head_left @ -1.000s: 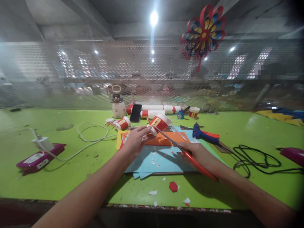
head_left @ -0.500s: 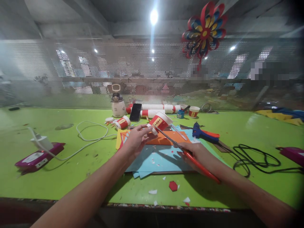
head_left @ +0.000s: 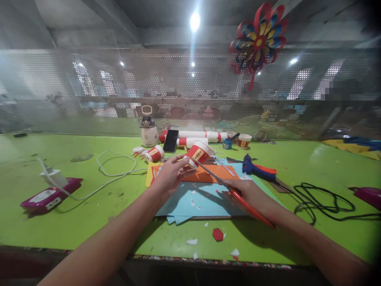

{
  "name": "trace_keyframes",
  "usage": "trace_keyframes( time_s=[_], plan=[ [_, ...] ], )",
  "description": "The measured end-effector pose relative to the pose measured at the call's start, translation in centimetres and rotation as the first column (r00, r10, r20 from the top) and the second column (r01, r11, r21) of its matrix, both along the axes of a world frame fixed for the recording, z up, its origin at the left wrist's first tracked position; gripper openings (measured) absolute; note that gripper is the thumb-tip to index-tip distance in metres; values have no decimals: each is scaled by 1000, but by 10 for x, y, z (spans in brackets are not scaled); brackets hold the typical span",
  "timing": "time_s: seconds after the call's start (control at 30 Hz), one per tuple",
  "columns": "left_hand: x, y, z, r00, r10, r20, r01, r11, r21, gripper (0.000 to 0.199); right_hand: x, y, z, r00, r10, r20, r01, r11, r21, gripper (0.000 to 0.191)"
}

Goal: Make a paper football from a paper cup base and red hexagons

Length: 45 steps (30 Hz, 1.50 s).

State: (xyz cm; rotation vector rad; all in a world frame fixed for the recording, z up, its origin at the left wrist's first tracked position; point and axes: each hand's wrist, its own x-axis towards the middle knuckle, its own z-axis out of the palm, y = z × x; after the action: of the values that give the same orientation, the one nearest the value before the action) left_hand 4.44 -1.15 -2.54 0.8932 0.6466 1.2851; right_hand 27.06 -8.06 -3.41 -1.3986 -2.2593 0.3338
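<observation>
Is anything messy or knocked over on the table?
Yes. A red and white cup lies on its side past the left hand, which looks odd because a similar cup stands upright farther back. Little scraps are also scattered near the table's front edge, so it looks untidy.

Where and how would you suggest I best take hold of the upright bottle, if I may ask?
Probably by the loop handle, coming from above: the bottle stands upright, and the loop rises over its dark lid, with a visible opening through it.
</observation>
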Motion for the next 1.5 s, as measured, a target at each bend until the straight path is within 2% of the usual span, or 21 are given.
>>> trace_keyframes(
  time_s=[0.3,0.5,1.07,1.3,1.5],
  plan=[
    [1,-3,3,1000,-27,-11,26,999,-26,17,3,0,-3,1000,-5,0,5,1000,8,25],
    [0,-3,3,999,-52,-15,52,998,-25,14,1,-3,-3,1000,-8,9,7,999,32,30],
    [2,-2,-2,999,-54,-1,54,998,29,19,-3,-4,0,1000,4,-21,-3,1000,25,29],
    [2,-2,-1,1000,-26,-9,26,1000,8,14,-1,-2,-3,1000,6,-20,-5,999,44,31],
    [3,-1,-3,999,46,26,-48,996,74,26,0,0,0,999,26,-28,-25,998,51,29]
  ],
)
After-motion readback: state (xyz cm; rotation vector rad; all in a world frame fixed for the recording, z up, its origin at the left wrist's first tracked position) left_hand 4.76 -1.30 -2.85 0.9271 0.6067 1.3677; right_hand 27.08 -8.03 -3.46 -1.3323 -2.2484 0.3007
